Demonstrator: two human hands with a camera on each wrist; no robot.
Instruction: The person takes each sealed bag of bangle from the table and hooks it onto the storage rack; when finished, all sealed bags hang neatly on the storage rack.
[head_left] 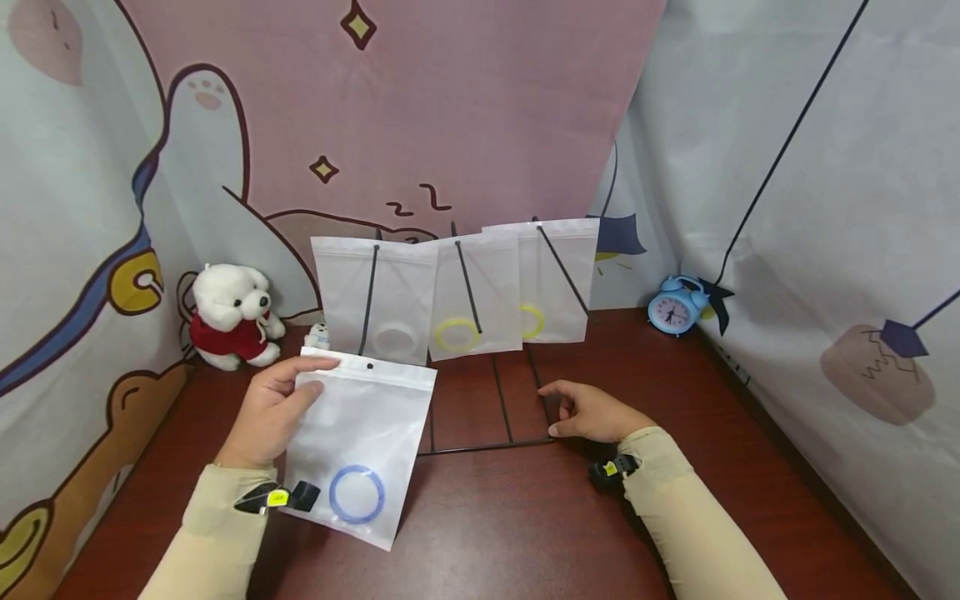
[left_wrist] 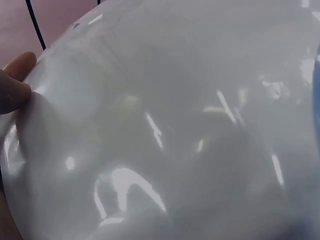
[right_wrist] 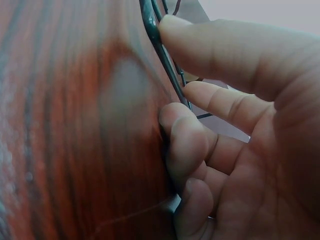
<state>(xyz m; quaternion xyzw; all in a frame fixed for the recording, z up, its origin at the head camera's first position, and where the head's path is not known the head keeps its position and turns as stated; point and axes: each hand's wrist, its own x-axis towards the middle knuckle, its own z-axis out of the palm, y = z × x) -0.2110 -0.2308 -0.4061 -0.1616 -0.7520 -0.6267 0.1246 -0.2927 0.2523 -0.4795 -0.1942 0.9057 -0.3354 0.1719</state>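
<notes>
My left hand [head_left: 270,412] pinches the upper left edge of a white zip bag [head_left: 367,425] between thumb and fingers. A blue ring [head_left: 333,495] shows low in the bag, and a small hole is in its top strip. The glossy bag fills most of the left wrist view. At the table, my right hand [head_left: 596,412] holds the front right corner of a black wire rack [head_left: 480,447], thumb and index finger on its side rod. Three more bags hang on the rack's prongs: a left bag [head_left: 345,292] with a whitish ring, a middle bag [head_left: 487,283] and a right bag [head_left: 570,283] with yellow rings.
A white plush bear [head_left: 232,321] in red sits at the back left, with a small white figure [head_left: 317,336] beside the left hanging bag. A blue alarm clock [head_left: 675,308] stands at the back right. Printed curtains [head_left: 465,108] enclose the brown table [head_left: 510,517].
</notes>
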